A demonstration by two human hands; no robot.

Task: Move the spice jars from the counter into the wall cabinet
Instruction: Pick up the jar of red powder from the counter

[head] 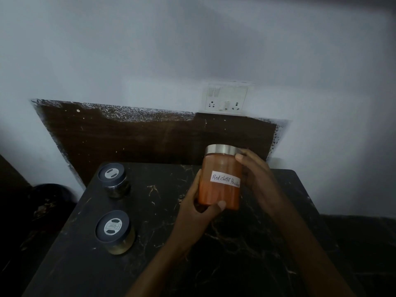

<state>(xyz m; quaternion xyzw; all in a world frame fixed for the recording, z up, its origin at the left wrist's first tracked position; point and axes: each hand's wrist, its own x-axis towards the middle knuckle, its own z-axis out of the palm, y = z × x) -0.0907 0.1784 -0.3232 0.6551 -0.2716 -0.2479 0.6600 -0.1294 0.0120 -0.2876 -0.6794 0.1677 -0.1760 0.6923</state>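
A tall jar of red chilli powder (pixel 220 166) with a steel lid and a white handwritten label is held above the black marble counter (pixel 246 243). My left hand (pixel 198 207) grips its base, thumb across the front. My right hand (pixel 256 174) wraps its right side, thumb near the lid. Two smaller jars with dark lids stand at the counter's left: one at the back (pixel 114 180) with dark contents, one nearer (pixel 115 232) with pale contents. No cabinet is in view.
A white switch and socket plate (pixel 227 98) sits on the wall above a dark brown backsplash panel (pixel 139 142). A dark round object (pixel 49 196) lies low on the left beside the counter. Dark floor lies to the right.
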